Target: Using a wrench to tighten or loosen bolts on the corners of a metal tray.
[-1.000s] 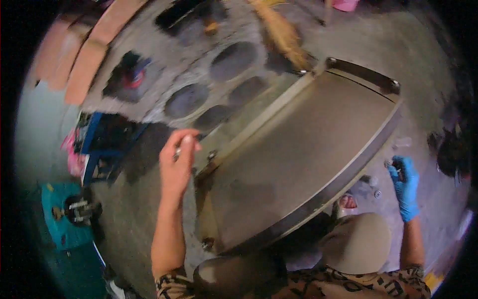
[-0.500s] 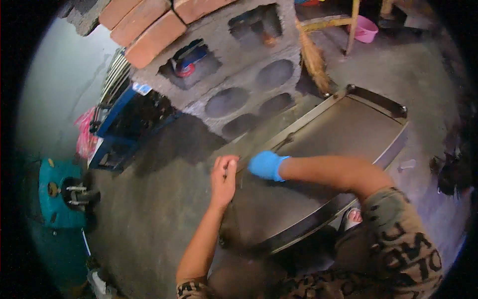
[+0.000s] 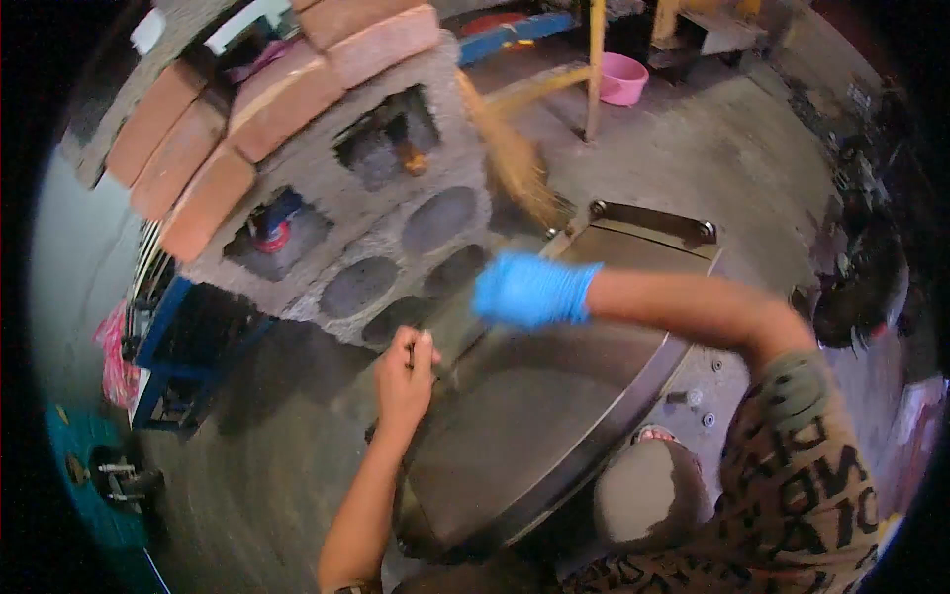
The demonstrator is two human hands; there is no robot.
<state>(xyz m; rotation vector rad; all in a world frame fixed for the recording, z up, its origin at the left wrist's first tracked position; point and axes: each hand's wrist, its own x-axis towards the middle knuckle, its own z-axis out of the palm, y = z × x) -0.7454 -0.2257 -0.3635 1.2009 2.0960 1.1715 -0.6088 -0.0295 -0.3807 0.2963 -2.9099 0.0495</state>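
Observation:
A long, shallow metal panel [image 3: 554, 381] with raised edges and a flat brownish face lies in front of me, slanting from near left to far right. Bare and pinched closed, my left hand [image 3: 404, 381] is at its left edge. Something small and dark shows by the fingers, too unclear to name. My right hand [image 3: 532, 289], in a blue glove, is over the panel's far long edge, slightly beyond the left hand. It looks curled into a fist and is smeared by motion; whatever it holds is hidden.
Hollow concrete blocks [image 3: 366, 228] topped with orange bricks [image 3: 287, 104] stand behind the panel. A straw broom [image 3: 520, 173] leans beside them, near a pink basin [image 3: 623, 79]. Several loose bolts [image 3: 685, 398] lie right of the panel. At left are a blue metal frame [image 3: 173, 342] and teal machine [image 3: 84, 480].
My view has swung to the right, shifting the surroundings leftward. My gloved right hand has moved away from my left hand toward the far edge. The left hand remains pinched at the panel's edge.

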